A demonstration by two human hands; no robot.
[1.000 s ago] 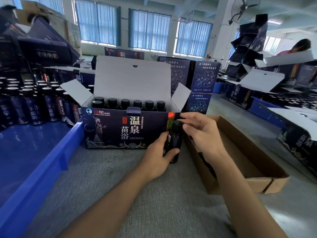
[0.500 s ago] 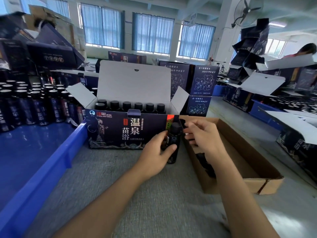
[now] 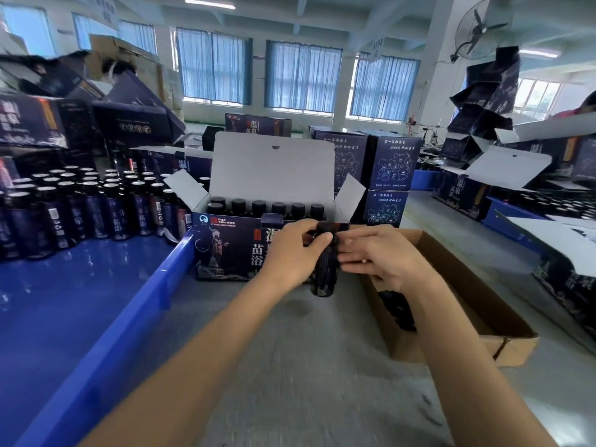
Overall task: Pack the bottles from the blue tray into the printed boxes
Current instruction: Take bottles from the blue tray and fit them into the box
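A dark bottle (image 3: 323, 275) is held upright just in front of the open printed box (image 3: 232, 250). My left hand (image 3: 295, 253) grips its upper part, thumb across the neck. My right hand (image 3: 383, 256) touches the bottle's right side with its fingertips near the cap. The box's white lid stands up and a back row of several black-capped bottles (image 3: 267, 206) shows inside. The blue tray (image 3: 96, 317) at the left holds several more dark bottles (image 3: 80, 208) at its far end.
A low brown cardboard box (image 3: 467, 304) lies to the right of my hands, with dark items inside. Stacks of printed boxes (image 3: 387, 169) stand behind and on both sides. Grey cloth covers the table (image 3: 306, 382) below my arms.
The bottle has been lifted higher in front of the box. My left hand slid up round its neck and my right hand closed in on it from the right.
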